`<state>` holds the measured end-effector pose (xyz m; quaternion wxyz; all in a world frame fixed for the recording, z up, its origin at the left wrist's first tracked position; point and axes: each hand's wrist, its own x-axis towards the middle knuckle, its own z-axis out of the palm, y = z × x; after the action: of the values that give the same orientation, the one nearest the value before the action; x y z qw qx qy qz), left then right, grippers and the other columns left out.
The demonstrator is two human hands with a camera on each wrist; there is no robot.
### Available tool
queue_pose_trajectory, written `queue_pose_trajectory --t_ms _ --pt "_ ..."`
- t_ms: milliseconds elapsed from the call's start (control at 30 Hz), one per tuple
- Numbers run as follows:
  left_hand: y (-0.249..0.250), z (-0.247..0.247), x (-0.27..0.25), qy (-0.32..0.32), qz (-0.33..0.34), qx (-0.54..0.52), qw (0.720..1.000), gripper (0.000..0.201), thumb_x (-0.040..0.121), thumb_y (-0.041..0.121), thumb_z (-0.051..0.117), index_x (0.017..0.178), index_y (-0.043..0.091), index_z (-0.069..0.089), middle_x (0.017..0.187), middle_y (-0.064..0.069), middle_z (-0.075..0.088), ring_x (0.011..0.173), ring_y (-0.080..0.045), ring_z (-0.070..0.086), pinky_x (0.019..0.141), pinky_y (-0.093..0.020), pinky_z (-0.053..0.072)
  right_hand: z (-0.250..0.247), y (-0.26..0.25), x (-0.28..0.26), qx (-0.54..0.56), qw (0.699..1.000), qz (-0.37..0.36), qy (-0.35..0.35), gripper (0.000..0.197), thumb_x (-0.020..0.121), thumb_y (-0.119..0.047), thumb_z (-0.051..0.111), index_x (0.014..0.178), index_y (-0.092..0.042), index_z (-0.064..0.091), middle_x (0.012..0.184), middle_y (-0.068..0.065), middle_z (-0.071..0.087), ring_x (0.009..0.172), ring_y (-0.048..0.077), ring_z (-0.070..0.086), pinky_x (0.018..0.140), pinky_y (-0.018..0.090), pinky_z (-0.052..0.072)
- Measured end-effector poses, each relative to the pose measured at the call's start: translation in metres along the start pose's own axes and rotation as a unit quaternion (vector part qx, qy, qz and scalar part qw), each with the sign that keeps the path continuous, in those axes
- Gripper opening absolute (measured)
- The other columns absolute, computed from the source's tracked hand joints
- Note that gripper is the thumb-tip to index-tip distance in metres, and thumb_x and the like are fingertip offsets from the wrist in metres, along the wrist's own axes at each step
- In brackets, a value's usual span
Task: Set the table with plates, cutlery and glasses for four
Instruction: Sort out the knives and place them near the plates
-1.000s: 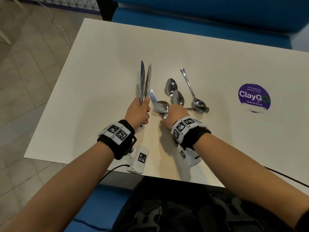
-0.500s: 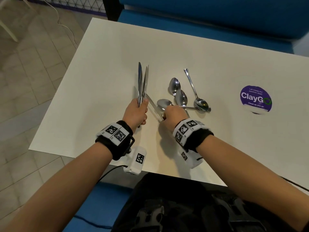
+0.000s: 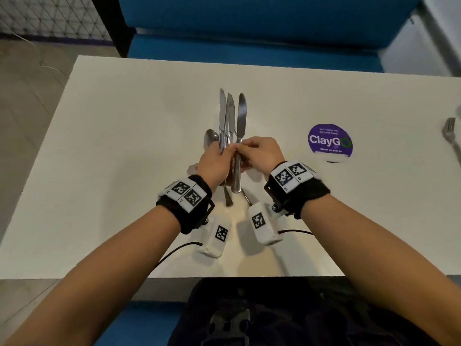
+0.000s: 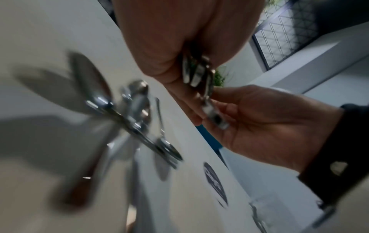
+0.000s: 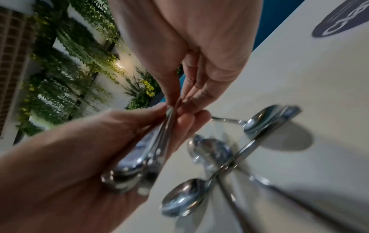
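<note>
In the head view, no plate and no glass is visible on the table (image 3: pixel 124 146), so I judge the task to be at an early step: the cutlery is only being sorted. The left hand (image 3: pixel 214 163) is closed around a bundle of knives (image 3: pixel 225 118), left of the purple sticker (image 3: pixel 330 143). The right hand (image 3: pixel 259 154) pinches one more knife (image 3: pixel 240 136) just beside the bundle. Their long axes run away from the person, blades toward the far edge. A fork (image 3: pixel 450 132) lies far right of the sticker.

In the left wrist view, the handle ends (image 4: pixel 194 74) stick out of the closed left fist, and spoons (image 4: pixel 137 116) lie crossed on the table, on the near side of the sticker; it is blurred.

In the right wrist view, the right fingers (image 5: pixel 189 88) pinch the knife, touching the left hand (image 5: pixel 79 149). The spoons point in different directions. All four places remain to be laid.
</note>
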<state>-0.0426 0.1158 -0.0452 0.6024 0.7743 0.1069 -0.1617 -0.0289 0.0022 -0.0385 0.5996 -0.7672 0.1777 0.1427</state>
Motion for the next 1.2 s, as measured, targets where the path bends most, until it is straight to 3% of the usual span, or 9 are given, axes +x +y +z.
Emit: queue_pose_trajectory --t_ms 67,233,400,533,667,833,1033,1133,1200 --pt "0.016 0.03 0.003 -0.029 0.013 -0.013 0.999 0.029 0.099 0.034 0.042 0.102 0.009 0.056 0.086 -0.01 0.069 0.075 -0.024 0.069 0.078 -0.044 0.058 -0.03 0.006 0.004 0.012 1.0 0.015 0.019 0.009 0.086 -0.017 0.067 0.08 -0.013 0.062 0.068 0.011 0.065 0.056 0.024 0.063 0.064 0.038 0.058" --pt "0.044 0.124 0.015 -0.06 0.013 0.001 0.998 0.028 0.094 0.045 0.036 0.097 0.02 0.047 0.09 -0.012 0.067 0.081 -0.03 0.069 0.079 -0.05 0.057 -0.121 0.031 0.015 0.079 0.996 0.04 0.027 0.009 0.087 -0.018 0.066 0.08 -0.013 0.065 0.083 0.018 0.068 0.073 0.028 0.065 0.08 0.043 0.057" --pt "0.063 0.253 0.025 -0.085 0.016 0.01 0.996 0.032 0.095 0.043 0.033 0.101 0.019 0.053 0.096 -0.016 0.069 0.087 -0.035 0.069 0.081 -0.053 0.055 -0.245 0.062 0.024 0.129 0.988 0.074 0.036 0.018 0.088 -0.01 0.064 0.097 0.005 0.067 0.069 0.011 0.064 0.051 0.015 0.061 0.053 0.024 0.052" --pt "0.087 0.357 0.017 -0.085 0.002 0.023 0.996 0.029 0.1 0.026 0.038 0.108 0.008 0.06 0.098 -0.012 0.066 0.093 -0.028 0.064 0.087 -0.046 0.053 -0.35 0.094 0.025 0.09 0.991 0.076 0.06 0.005 0.085 -0.003 0.066 0.086 -0.001 0.07 0.076 0.009 0.067 0.067 0.015 0.065 0.069 0.021 0.058" --pt "0.093 0.434 0.015 -0.101 -0.036 -0.002 0.994 0.024 0.098 0.015 0.045 0.103 0.005 0.066 0.098 -0.015 0.068 0.091 -0.027 0.064 0.089 -0.04 0.053 -0.426 0.126 0.027 0.02 0.992 0.098 0.077 0.013 0.083 -0.001 0.067 0.073 -0.009 0.068 0.075 0.009 0.067 0.066 0.014 0.067 0.07 0.022 0.058" --pt "0.087 0.496 0.026 -0.104 -0.09 0.016 0.99 0.016 0.091 0.014 0.054 0.088 0.014 0.07 0.094 -0.015 0.071 0.092 -0.032 0.067 0.09 -0.047 0.053 -0.475 0.158 0.043 -0.066 0.985 0.137 0.075 0.017 0.078 -0.018 0.074 0.086 -0.002 0.073 0.091 0.019 0.073 0.091 0.033 0.07 0.087 0.047 0.055" --pt "0.095 0.527 0.043 -0.048 -0.116 0.066 0.99 0.034 0.089 0.016 0.059 0.122 0.011 0.053 0.115 -0.01 0.063 0.104 -0.027 0.062 0.095 -0.039 0.05 -0.499 0.164 0.062 -0.111 0.981 0.145 0.068 0.014 0.078 -0.02 0.073 0.084 -0.008 0.074 0.09 0.017 0.073 0.089 0.034 0.069 0.087 0.047 0.055" --pt "0.099 0.534 0.049 -0.033 -0.113 0.105 0.987 0.026 0.09 0.019 0.059 0.115 0.011 0.054 0.113 -0.009 0.064 0.106 -0.025 0.061 0.089 -0.028 0.047 -0.505 0.168 0.069 -0.132 0.977 0.148 0.074 0.014 0.076 -0.018 0.074 0.083 -0.005 0.074 0.087 0.018 0.073 0.087 0.034 0.07 0.084 0.047 0.056" --pt "0.105 0.535 0.051 -0.04 -0.092 0.14 0.985 0.006 0.091 0.019 0.059 0.094 0.014 0.059 0.103 -0.008 0.066 0.103 -0.023 0.062 0.081 -0.026 0.043 -0.508 0.171 0.074 -0.132 0.976 0.151 0.087 0.015 0.074 -0.018 0.075 0.081 -0.005 0.074 0.084 0.017 0.073 0.084 0.033 0.071 0.081 0.047 0.057"
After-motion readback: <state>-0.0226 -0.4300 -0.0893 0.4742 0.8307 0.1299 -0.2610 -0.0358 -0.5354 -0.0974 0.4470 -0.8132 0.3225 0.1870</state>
